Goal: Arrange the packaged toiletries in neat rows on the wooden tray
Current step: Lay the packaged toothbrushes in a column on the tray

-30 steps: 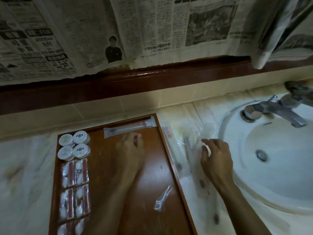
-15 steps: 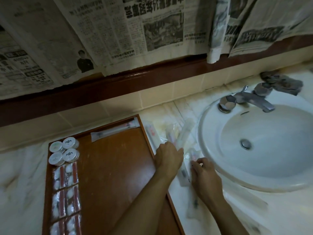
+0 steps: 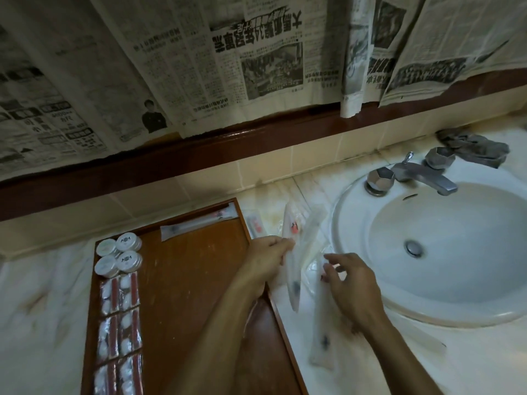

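Left hand (image 3: 266, 259) pinches a long clear-plastic toothbrush packet (image 3: 291, 262) just right of the wooden tray (image 3: 199, 280), at the centre of the frame; the packet slants from above the fingers down toward the lower right. Right hand (image 3: 352, 286) hovers beside it with fingers spread and loosely bent over more clear packets (image 3: 322, 337) lying on the pale marble counter (image 3: 42, 309); whether it touches one I cannot tell. Another packet (image 3: 253, 223) lies against the tray's right rim.

On the tray, one toothbrush packet (image 3: 199, 223) lies across the far edge. Down the left side sit four round white lidded tubs (image 3: 119, 258) in a square, then flat cellophane sachets (image 3: 119, 323) with red strips and white pads, in two columns.

Right of the hands is a white oval basin (image 3: 442, 252) with a metal tap (image 3: 419, 175) and a crumpled grey cloth (image 3: 473, 146) behind it. Newspaper sheets (image 3: 199, 67) hang above a dark red ledge (image 3: 199, 149).
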